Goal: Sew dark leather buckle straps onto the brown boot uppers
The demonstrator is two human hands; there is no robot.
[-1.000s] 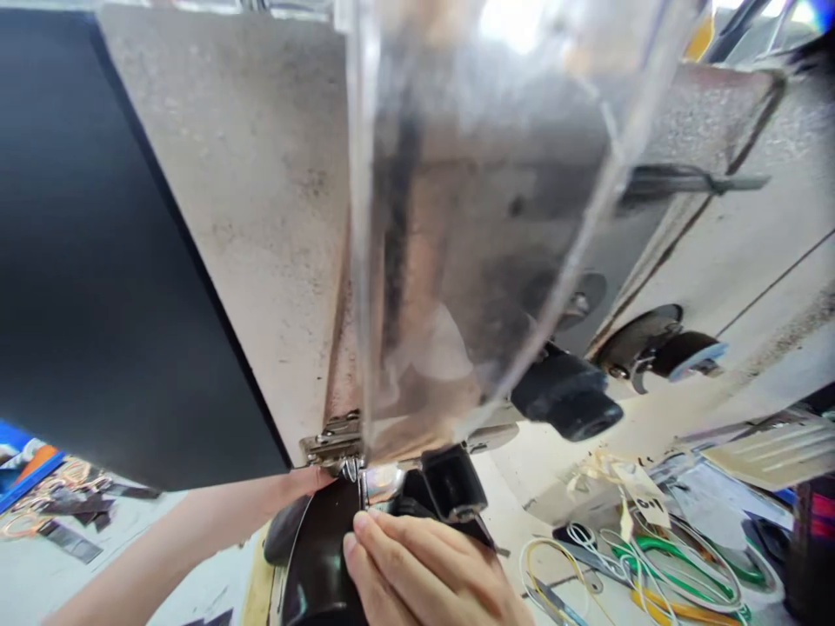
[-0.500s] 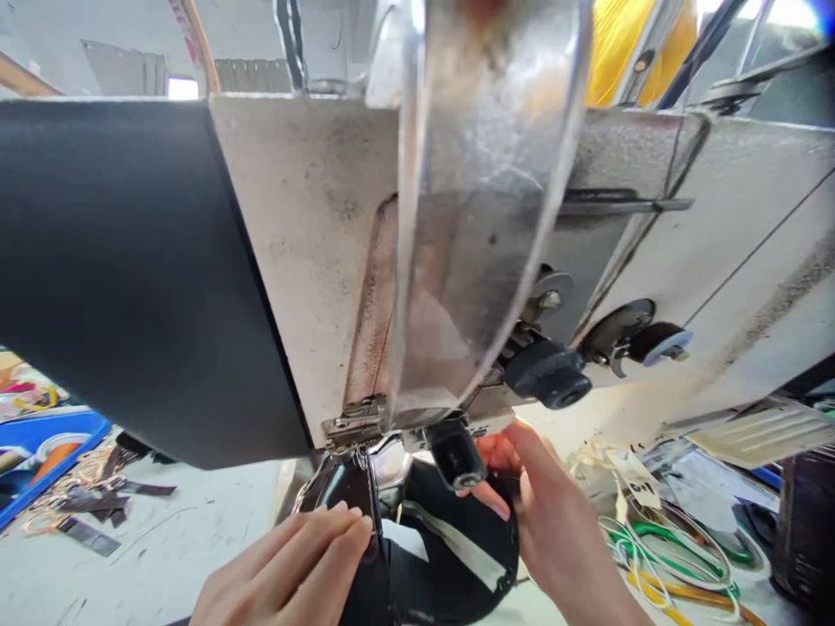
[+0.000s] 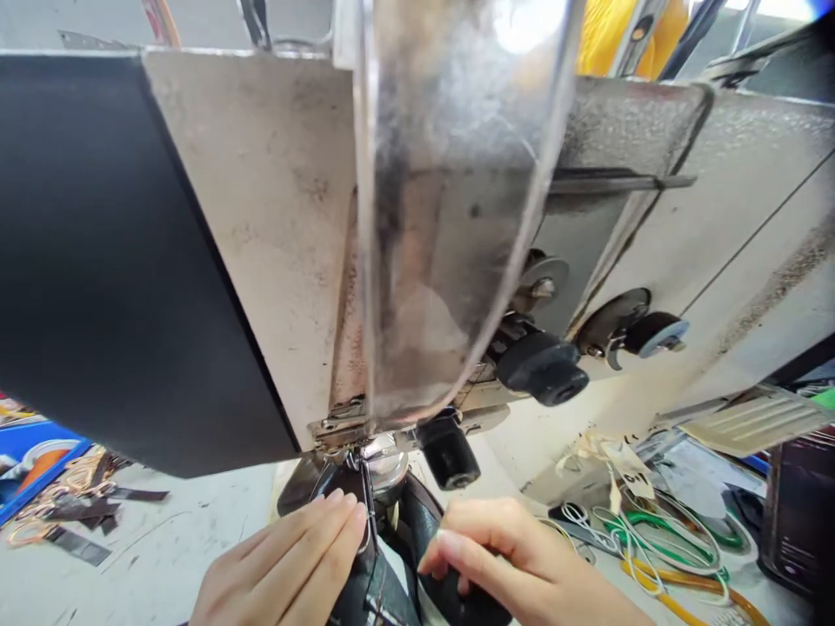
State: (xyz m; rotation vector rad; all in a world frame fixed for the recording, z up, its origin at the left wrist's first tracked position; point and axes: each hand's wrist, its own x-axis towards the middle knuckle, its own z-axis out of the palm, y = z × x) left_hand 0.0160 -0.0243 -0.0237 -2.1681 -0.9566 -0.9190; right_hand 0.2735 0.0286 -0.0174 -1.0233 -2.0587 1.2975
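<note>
A glossy black leather-like piece point(image 3: 427, 522), curved with a pale inner side, lies under the needle area of a sewing machine point(image 3: 267, 209). My left hand point(image 3: 293, 561) rests on its left part with fingers stretched out side by side, the tips close to the presser foot point(image 3: 366, 487). On the right, my right hand point(image 3: 515, 556) has its fingers curled and closed on the raised right part of the piece. Part of the piece is hidden beneath both hands.
A clear plastic guard point(image 3: 444, 226) hangs before the machine head, with black knobs point(image 3: 544, 369) beside it. Leather tabs with metal rings point(image 3: 75, 535) and a blue tray point(image 3: 43, 474) lie left. Green and yellow cords point(image 3: 665, 530) and a phone point(image 3: 799, 513) lie right.
My right hand has come down and toward me from behind the right edge, now curled over the piece. The piece's right part has folded inward. My left hand stays beside the presser foot.
</note>
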